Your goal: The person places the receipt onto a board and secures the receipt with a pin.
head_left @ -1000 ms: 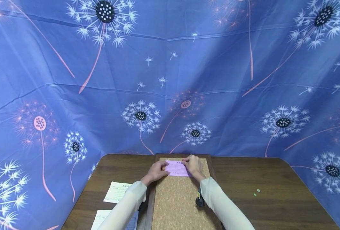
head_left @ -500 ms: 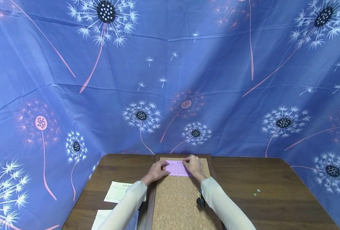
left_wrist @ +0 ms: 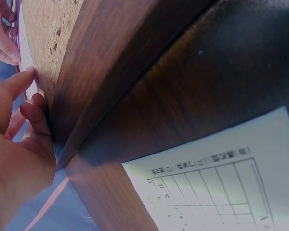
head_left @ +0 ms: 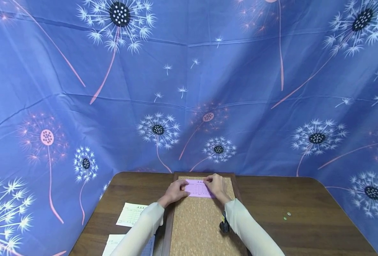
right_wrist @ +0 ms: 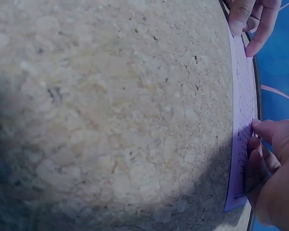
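A pink paper form [head_left: 196,188] with a printed grid lies flat at the far end of the cork board [head_left: 195,224]. My left hand [head_left: 175,191] presses its left end, thumb at the near corner and fingers at the far corner. In the left wrist view these fingers [left_wrist: 26,82] are spread along the paper's edge. My right hand [head_left: 216,185] is at the form's right part, thumb and index finger together near its far edge. In the right wrist view, the other fingers of my right hand [right_wrist: 279,168] curl against the paper; what lies between the fingertips is hidden.
The board has a raised brown wooden frame [left_wrist: 106,72]. Two pale printed forms, one farther [head_left: 129,214] and one nearer [head_left: 112,243], lie left of it, partly under my left sleeve. Two small greenish discs [head_left: 285,218] lie on the table at right. A patterned blue cloth [head_left: 256,106] hangs behind.
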Tool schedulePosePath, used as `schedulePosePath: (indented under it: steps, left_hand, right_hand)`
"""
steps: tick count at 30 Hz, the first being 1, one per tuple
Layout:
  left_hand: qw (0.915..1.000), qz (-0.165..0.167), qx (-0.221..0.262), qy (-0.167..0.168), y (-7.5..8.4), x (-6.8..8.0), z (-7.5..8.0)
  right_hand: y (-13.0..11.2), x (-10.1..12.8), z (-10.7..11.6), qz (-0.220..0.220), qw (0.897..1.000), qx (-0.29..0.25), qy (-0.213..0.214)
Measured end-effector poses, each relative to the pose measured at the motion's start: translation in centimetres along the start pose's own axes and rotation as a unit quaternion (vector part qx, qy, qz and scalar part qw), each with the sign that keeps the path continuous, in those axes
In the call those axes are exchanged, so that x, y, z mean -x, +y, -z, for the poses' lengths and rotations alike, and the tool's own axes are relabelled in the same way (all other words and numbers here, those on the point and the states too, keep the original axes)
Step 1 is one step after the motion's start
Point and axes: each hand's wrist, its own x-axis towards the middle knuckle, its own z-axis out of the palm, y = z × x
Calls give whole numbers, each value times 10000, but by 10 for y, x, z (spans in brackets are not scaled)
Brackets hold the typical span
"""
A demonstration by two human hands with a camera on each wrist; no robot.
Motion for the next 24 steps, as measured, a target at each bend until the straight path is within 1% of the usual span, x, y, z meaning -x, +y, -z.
schedulePosePath:
  steps: [7, 10, 12, 15, 19, 22, 24]
  left_hand:
    - [9999, -120, 54, 36, 1, -1, 0]
    - [10000, -82, 35, 44, 1, -1, -1]
    - [9998, -162, 24, 80, 1, -1, -1]
    - [9999, -104, -23, 42, 2, 0, -1]
    - [10000, -28, 35, -23, 3, 0, -1]
    - [10000, -64, -2, 30, 2, 2, -1]
    - [9998, -169, -53, 98, 1, 4, -1]
  right_hand:
    - [0, 0, 5, -62, 10000, 45, -31]
    - [1, 0, 7, 58, 9999, 86, -127]
    - [2, 1, 8, 125, 9996, 105, -234]
    - [3, 2, 10, 207, 9992, 113, -324]
    - [5, 4, 13, 388, 9982, 218, -390]
    - [7, 6, 13, 496, 9972, 242, -496]
    - [9, 8, 12, 580, 9966, 191, -554]
